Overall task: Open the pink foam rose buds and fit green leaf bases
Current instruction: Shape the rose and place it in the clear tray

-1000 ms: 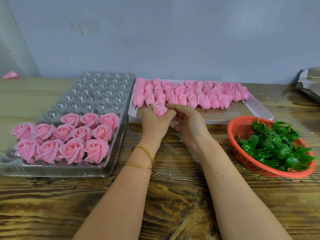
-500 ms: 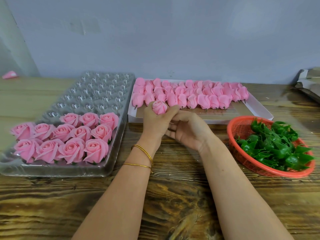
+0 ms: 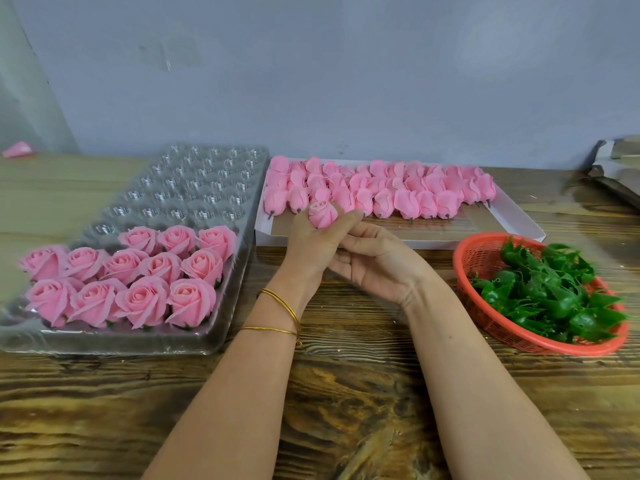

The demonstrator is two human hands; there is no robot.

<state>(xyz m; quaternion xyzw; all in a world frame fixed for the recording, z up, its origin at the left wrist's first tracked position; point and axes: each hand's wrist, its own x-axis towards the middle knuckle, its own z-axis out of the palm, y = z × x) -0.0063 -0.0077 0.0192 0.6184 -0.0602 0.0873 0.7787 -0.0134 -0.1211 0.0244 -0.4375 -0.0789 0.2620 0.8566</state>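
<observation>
My left hand (image 3: 313, 245) grips one closed pink rose bud (image 3: 322, 213) upright between thumb and fingers, just in front of the white box. My right hand (image 3: 377, 263) lies beside and slightly under the left, palm turned inward, fingers relaxed against the left hand, holding nothing that I can see. Several closed pink buds (image 3: 398, 192) lie in rows in the white cardboard box (image 3: 512, 216). Green leaf bases (image 3: 550, 289) fill the red basket (image 3: 485, 317) at the right. Several opened roses (image 3: 138, 278) sit in the clear plastic tray (image 3: 194, 188) at the left.
The wooden table (image 3: 346, 393) runs under both forearms. Gold bangles (image 3: 280, 306) circle my left wrist. A grey wall stands behind the trays. Stacked cardboard (image 3: 620, 168) sits at the far right edge, and a pink scrap (image 3: 17, 149) at the far left.
My right hand has slid down from the bud's side and now sits lower against the left hand. The left hand lifted the bud slightly.
</observation>
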